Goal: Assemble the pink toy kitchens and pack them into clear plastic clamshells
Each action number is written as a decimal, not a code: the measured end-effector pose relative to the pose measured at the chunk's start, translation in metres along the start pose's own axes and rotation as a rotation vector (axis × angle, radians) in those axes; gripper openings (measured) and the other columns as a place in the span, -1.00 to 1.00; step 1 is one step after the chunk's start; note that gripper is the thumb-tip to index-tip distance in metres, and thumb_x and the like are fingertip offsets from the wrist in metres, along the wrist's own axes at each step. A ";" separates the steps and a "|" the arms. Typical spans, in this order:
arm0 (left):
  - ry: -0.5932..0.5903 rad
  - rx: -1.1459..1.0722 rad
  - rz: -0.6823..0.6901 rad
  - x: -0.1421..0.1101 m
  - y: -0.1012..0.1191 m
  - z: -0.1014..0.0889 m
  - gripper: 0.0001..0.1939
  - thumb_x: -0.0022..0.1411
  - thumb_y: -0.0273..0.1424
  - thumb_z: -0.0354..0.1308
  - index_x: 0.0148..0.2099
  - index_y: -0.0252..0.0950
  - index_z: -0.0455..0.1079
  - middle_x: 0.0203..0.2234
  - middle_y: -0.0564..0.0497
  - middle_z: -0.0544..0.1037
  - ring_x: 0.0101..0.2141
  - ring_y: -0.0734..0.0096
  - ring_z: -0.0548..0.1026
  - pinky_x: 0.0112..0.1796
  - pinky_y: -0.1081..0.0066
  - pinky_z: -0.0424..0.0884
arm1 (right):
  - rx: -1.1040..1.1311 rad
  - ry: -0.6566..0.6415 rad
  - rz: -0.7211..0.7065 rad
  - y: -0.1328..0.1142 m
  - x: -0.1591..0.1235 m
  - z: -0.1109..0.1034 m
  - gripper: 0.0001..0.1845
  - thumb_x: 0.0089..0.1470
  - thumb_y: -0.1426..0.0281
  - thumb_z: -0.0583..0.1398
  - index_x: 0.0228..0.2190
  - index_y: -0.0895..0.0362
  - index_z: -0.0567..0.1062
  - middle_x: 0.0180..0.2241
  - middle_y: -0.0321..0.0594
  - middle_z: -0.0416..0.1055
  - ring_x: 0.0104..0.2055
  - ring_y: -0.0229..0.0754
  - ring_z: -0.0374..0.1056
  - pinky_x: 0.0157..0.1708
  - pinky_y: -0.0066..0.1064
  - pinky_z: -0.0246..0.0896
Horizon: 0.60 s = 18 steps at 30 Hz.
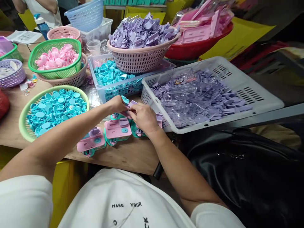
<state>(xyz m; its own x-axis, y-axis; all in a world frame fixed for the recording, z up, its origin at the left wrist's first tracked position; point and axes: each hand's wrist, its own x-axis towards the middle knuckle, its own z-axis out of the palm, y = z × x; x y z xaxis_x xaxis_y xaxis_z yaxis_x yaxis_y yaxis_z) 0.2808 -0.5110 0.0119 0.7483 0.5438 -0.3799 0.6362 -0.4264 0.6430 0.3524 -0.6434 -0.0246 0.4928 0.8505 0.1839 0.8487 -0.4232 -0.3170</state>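
Both hands meet over a row of small pink and teal plastic toys on the table. My left hand (118, 104) is closed on a pink and teal plastic toy, mostly hidden by the fingers. Pinched at that toy, my right hand (144, 116) has its fingers closed on a small purple plastic piece (132, 103). Just below the hands sits a pink plastic toy (118, 129) with a purple piece and a teal disc on top. A similar toy (92, 141) stands to its left, and another (137, 131) is partly covered by my right hand.
A light green basket (22, 123) of teal discs is at left. Behind the hands are a blue crate (98, 84) of teal pieces and a pink basket (137, 60) heaped with purple parts. A white crate (171, 122) with purple pieces and clear packaging lies at right.
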 end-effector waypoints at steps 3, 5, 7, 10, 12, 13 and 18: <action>-0.008 -0.026 0.003 0.005 -0.002 0.003 -0.73 0.05 -0.49 0.33 -0.62 -0.38 0.37 -0.72 0.08 0.31 -0.63 0.60 0.15 -0.58 0.51 0.07 | -0.049 -0.012 0.012 0.000 0.000 -0.002 -0.82 0.19 0.35 0.21 -0.27 0.07 0.64 -0.21 -0.12 0.56 -0.21 -0.06 0.46 -0.32 -0.34 0.25; -0.010 -0.016 -0.009 0.006 -0.004 0.004 -0.75 0.03 -0.48 0.34 -0.61 -0.37 0.38 -0.70 0.05 0.36 -0.63 0.59 0.16 -0.60 0.50 0.05 | -0.083 -0.040 0.008 -0.002 0.002 -0.005 -0.82 0.20 0.36 0.21 -0.26 0.07 0.64 -0.19 -0.12 0.56 -0.20 -0.05 0.46 -0.34 -0.34 0.22; -0.010 -0.023 -0.019 0.006 -0.006 0.003 -0.76 0.02 -0.45 0.34 -0.59 -0.37 0.38 -0.68 0.03 0.39 -0.63 0.58 0.17 -0.61 0.50 0.04 | -0.117 -0.068 0.003 -0.005 0.004 -0.009 -0.81 0.22 0.37 0.19 -0.25 0.07 0.64 -0.18 -0.11 0.56 -0.19 -0.04 0.47 -0.34 -0.33 0.20; -0.011 -0.028 -0.029 0.006 -0.009 0.001 -0.79 -0.01 -0.47 0.33 -0.58 -0.36 0.38 -0.67 0.04 0.39 -0.63 0.58 0.17 -0.60 0.49 0.05 | -0.166 -0.106 0.014 -0.011 0.006 -0.013 -0.78 0.24 0.37 0.17 -0.25 0.10 0.64 -0.17 -0.06 0.57 -0.19 -0.03 0.47 -0.35 -0.34 0.16; -0.015 -0.004 -0.022 0.006 -0.010 -0.001 -0.82 -0.03 -0.48 0.31 -0.58 -0.36 0.38 -0.68 0.07 0.36 -0.62 0.57 0.18 -0.58 0.49 0.08 | -0.190 -0.101 0.029 -0.014 0.006 -0.012 -0.77 0.25 0.36 0.16 -0.25 0.11 0.64 -0.18 -0.04 0.57 -0.21 -0.03 0.47 -0.36 -0.34 0.14; -0.015 0.022 -0.015 0.005 -0.011 -0.004 -0.84 -0.02 -0.49 0.30 -0.57 -0.35 0.39 -0.68 0.08 0.34 -0.62 0.57 0.18 -0.57 0.49 0.09 | -0.198 -0.088 0.040 -0.016 0.005 -0.011 -0.77 0.25 0.35 0.16 -0.25 0.10 0.63 -0.18 -0.04 0.58 -0.23 -0.04 0.46 -0.37 -0.34 0.13; 0.081 0.217 -0.011 0.006 -0.020 -0.025 -0.90 0.06 -0.52 0.19 -0.48 -0.38 0.49 -0.74 0.11 0.21 -0.61 0.51 0.18 -0.52 0.45 0.12 | -0.232 -0.072 0.109 -0.018 0.001 -0.004 -0.77 0.26 0.33 0.15 -0.25 0.10 0.62 -0.25 -0.03 0.59 -0.31 -0.05 0.46 -0.43 -0.34 0.05</action>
<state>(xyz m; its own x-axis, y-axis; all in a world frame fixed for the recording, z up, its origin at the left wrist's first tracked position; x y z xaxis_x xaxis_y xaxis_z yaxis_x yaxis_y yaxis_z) 0.2685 -0.4812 0.0133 0.7295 0.6014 -0.3257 0.6759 -0.5609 0.4781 0.3379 -0.6361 -0.0150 0.5760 0.8124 0.0910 0.8167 -0.5669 -0.1084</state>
